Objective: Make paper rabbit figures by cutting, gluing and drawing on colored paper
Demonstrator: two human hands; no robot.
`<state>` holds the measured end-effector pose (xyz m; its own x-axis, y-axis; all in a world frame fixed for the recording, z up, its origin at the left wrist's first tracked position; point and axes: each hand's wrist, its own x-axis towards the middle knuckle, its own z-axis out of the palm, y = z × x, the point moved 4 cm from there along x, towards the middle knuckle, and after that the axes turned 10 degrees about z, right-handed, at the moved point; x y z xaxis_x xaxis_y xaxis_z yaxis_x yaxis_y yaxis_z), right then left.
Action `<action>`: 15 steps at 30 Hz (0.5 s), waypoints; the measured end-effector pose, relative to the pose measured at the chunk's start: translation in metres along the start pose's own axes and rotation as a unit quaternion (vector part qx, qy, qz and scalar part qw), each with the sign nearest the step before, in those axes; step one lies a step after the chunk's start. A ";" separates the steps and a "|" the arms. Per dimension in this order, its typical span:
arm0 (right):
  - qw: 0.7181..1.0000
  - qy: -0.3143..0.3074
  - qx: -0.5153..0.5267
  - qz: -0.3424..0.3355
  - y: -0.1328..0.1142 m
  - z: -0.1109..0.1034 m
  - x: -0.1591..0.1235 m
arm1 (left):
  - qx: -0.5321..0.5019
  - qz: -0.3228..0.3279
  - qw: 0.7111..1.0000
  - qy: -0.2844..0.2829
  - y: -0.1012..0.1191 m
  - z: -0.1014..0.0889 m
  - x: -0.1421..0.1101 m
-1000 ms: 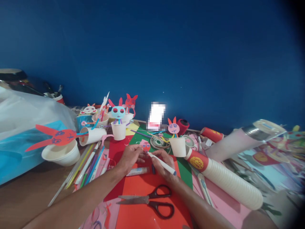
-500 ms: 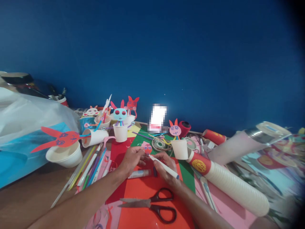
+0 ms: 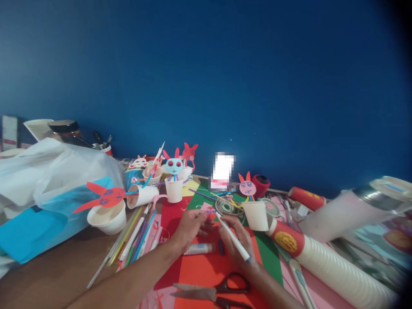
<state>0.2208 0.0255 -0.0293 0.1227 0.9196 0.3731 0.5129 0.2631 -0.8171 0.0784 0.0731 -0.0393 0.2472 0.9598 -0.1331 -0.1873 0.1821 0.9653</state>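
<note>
Between the fingers of my left hand [image 3: 190, 227] is a small red paper face [image 3: 210, 213] with drawn blue eyes. My right hand [image 3: 240, 240] grips a white marker [image 3: 234, 238], its blue end toward my wrist and its tip near the paper face's right edge. Below the hands lie a glue stick [image 3: 198, 249] and a dark marker cap [image 3: 221, 246]. Black-handled scissors [image 3: 209, 292] rest on the orange paper [image 3: 193, 272], their handles partly cut off by the frame.
Paper cups with rabbit-faced figures stand behind, one cup [image 3: 174, 191] left and another [image 3: 255, 215] right. A tipped rabbit figure [image 3: 111, 197] lies over a bowl [image 3: 107, 218]. Pens [image 3: 138, 234] lie left, stacked cups [image 3: 341, 266] right. A blue wall [image 3: 206, 77] rises behind.
The whole view has shifted, so things sit lower and further right. The marker tip has moved from the face's lower edge to its right side. Both hands keep their holds.
</note>
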 end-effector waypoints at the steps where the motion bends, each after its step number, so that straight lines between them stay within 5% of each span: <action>1: 1.000 -0.005 -0.006 0.010 -0.001 0.000 -0.001 | 0.001 0.000 1.000 0.002 0.000 0.000 0.000; 15: 1.000 -0.011 -0.020 -0.014 -0.006 -0.003 -0.002 | -0.004 -0.015 1.000 -0.002 0.003 0.000 0.001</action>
<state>0.2201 0.0214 -0.0234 0.0890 0.9182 0.3859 0.5495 0.2779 -0.7880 0.0776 0.0743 -0.0363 0.2574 0.9529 -0.1605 -0.1879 0.2123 0.9590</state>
